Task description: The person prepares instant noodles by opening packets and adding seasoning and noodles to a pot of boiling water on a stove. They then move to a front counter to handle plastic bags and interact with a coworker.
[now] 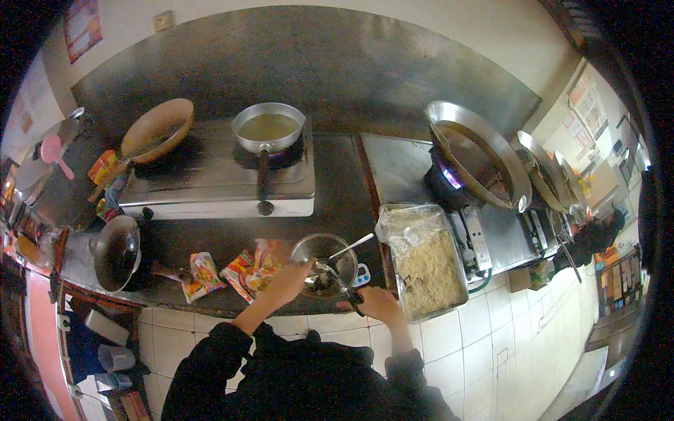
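Observation:
My left hand (295, 278) pinches a small, shiny packet (322, 267) over a clear bowl (304, 247); the packet's details are blurred. My right hand (378, 304) grips a pair of scissors by dark handles (358, 298), and their blades point at the packet above the bowl's near right side. Dark and pale pieces lie in the bowl, partly hidden by my left fingers. A spoon with a pale handle (354, 246) leans out over the bowl's right rim. Opened, colourful food packets (247, 271) lie left of the bowl, with another packet (202, 276) farther left.
A saucepan of liquid (268, 126) sits on a gas stove (210, 202) beside a tilted brown pan (158, 131). A small timer (362, 274) lies right of the bowl. Beyond it are a tray of crumb-like food (429, 273) and a large wok (476, 158) over a lit flame.

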`<state>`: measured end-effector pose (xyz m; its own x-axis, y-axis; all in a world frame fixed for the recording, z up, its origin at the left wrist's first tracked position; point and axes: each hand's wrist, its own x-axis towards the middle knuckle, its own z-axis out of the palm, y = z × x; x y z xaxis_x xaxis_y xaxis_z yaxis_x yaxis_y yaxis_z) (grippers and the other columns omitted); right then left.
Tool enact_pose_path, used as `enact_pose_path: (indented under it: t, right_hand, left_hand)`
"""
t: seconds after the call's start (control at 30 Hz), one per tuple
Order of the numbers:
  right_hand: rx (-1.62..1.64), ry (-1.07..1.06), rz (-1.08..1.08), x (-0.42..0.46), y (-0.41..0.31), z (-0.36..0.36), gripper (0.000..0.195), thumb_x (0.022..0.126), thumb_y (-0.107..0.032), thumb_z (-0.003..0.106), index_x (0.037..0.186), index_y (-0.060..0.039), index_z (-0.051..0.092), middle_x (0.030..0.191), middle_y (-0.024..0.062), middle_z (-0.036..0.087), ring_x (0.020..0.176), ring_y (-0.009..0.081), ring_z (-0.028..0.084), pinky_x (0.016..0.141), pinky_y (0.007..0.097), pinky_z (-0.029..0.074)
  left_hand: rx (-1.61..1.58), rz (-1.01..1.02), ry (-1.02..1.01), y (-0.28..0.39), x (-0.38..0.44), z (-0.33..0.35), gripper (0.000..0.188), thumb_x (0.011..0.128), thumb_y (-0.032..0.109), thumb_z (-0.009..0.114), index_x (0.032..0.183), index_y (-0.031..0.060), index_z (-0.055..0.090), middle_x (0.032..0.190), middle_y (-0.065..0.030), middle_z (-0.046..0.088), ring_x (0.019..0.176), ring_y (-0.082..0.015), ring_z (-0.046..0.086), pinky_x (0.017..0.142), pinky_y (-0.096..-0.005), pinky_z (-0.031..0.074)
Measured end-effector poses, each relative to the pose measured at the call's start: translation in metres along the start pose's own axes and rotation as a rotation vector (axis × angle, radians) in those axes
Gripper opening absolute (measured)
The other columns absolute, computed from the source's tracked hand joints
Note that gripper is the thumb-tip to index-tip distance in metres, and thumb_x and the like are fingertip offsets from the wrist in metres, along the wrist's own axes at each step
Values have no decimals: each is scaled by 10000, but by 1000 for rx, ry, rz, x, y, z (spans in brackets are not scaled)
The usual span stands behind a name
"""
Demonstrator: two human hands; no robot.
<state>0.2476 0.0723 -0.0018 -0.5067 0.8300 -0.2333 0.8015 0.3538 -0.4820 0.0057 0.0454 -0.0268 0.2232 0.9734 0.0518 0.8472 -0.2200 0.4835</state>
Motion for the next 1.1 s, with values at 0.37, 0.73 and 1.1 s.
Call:
enact_pose_path:
  t: [0.37,0.73,1.1]
  right_hand:
    - [491,572,-199,46,-2,23,303,673,-176,709,892,-24,567,676,65,589,644,188,573,591,291,437]
    - [439,669,3,78,4,56,266,658,-55,636,914,0,590,778,172,625,719,330,606,633,354,462]
    - [403,575,14,68,-3,40,192,637,-9,620,828,7,607,730,174,621,710,290,624,614,330,462]
  left_hand:
    - [364,192,-30,16,20,10,408,751,43,510,1152,-4,454,869,-167,566,718,-308,618,561,-402,509]
    - [-61,37,182,9,20,11,375,723,-11,506,1094,38,507,870,-219,567,781,-381,581,652,-454,477]
    - [-80,-52,213,10,13,7,320,757,2,460,1049,41,586,813,-235,596,744,-376,590,660,-443,478]
